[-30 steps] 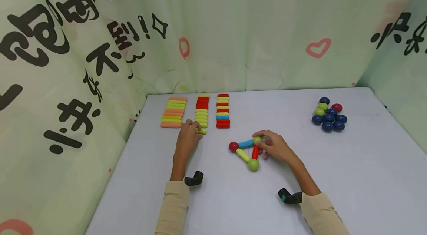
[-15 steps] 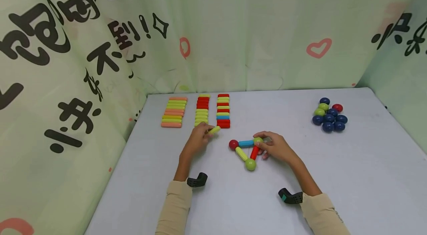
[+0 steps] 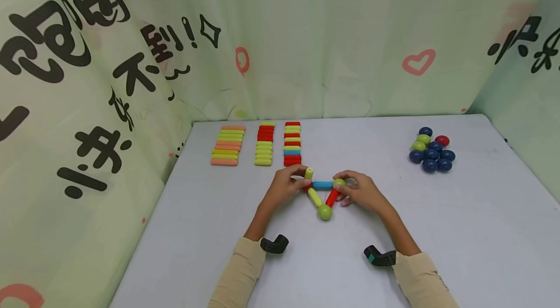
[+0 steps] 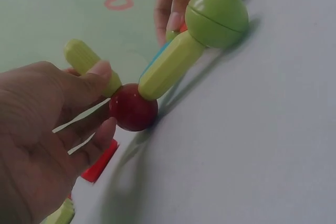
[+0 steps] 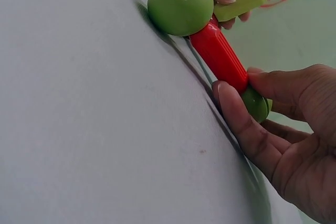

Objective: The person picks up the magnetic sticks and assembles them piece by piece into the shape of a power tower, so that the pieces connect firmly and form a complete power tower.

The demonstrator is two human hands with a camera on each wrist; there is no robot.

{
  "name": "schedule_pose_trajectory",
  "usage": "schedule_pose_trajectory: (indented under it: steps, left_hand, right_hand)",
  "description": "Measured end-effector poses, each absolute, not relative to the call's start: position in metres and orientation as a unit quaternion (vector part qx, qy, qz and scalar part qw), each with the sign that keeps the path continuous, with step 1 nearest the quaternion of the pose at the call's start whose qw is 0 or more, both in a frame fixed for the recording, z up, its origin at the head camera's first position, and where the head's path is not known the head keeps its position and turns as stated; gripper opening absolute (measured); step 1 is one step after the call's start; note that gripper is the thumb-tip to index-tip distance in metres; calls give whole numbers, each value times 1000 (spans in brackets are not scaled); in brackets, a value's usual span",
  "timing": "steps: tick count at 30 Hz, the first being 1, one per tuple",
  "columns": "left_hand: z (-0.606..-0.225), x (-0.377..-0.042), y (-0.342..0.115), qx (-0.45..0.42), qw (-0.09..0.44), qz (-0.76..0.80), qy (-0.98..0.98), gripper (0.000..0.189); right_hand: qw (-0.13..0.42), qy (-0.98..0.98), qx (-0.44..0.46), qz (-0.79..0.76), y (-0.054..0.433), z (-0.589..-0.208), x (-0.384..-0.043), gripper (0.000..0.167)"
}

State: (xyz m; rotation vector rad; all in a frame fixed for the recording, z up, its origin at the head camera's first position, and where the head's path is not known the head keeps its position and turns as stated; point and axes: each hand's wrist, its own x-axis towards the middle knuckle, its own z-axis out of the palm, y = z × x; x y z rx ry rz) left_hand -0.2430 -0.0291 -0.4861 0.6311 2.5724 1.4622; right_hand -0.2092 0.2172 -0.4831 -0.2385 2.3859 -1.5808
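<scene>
Left hand (image 3: 283, 186) is pinching a yellow-green stick (image 4: 83, 57) against a red ball (image 4: 134, 108), right hand (image 3: 362, 192) is gripping a green ball (image 5: 254, 104)

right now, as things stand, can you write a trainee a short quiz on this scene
1. True or false: the left hand holds nothing.
2. What colour is the stick joining the red ball to the green ball at the right hand? a) orange b) blue c) red
3. Fill in: the loose sticks lie in ___ columns toward the back of the table.

Key: 1 false, it pinches a yellow-green stick; 2 b, the blue stick; 3 three.
</scene>
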Motion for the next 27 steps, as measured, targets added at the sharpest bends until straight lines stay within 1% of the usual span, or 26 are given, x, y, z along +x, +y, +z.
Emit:
schedule_pose_trajectory:
  steps: [10,15,18,20,22,24,27]
  left_hand:
    - [-489,-245,-35,224,70,492,839,28]
    - [-487,-246,-37,227,76,493,837,30]
    - [-486,-248,-40,230,89,499,831,34]
    - [-486,-249,-44,219,89,510,827,33]
    - [-488,-251,-46,196,63,517,831,31]
    - [-490,-254,-48,170,16,498,850,29]
    - [-494,-256,-44,139,-43,398,906,31]
  right_hand:
    - [140,820,-83,-549,217,-484,-209,36]
    - [148,814,-108,-551,220,-482,-209,37]
    - [156,810,-116,-553,223,-481,-210,37]
    - [159,810,-118,-552,225,-481,-210,37]
    - [160,813,-118,-548,226,-481,-210,36]
    - [158,819,-115,-539,228,-481,-210,35]
    - [151,835,-101,-519,233,-481,-208,34]
